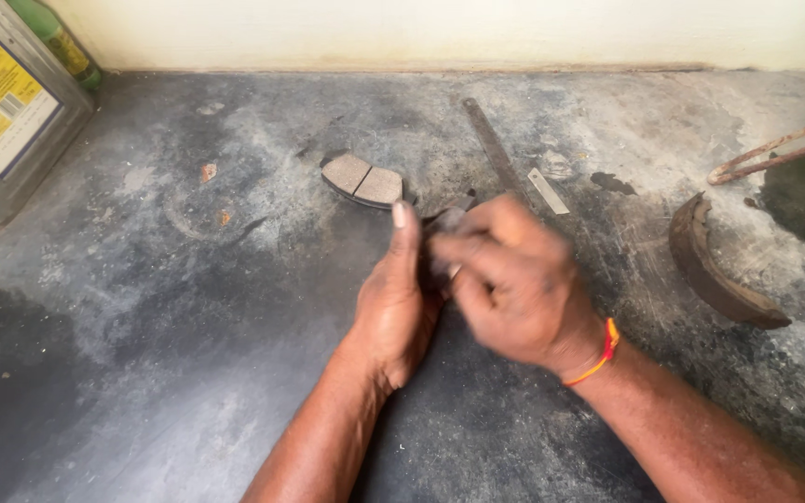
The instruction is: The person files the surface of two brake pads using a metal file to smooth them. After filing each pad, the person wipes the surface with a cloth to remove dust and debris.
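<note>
Pinching small dark metal piece (447, 221) between left hand (393, 298) and blurred right hand (514, 284); far left, grey tin (11, 112), yellow-blue label.

left hand (395, 298): upright, thumb raised, fingers curled inward | right hand (512, 279): motion-blurred, fingers bent, pressed against left | forearms converge from below | orange wrist band on right
</note>
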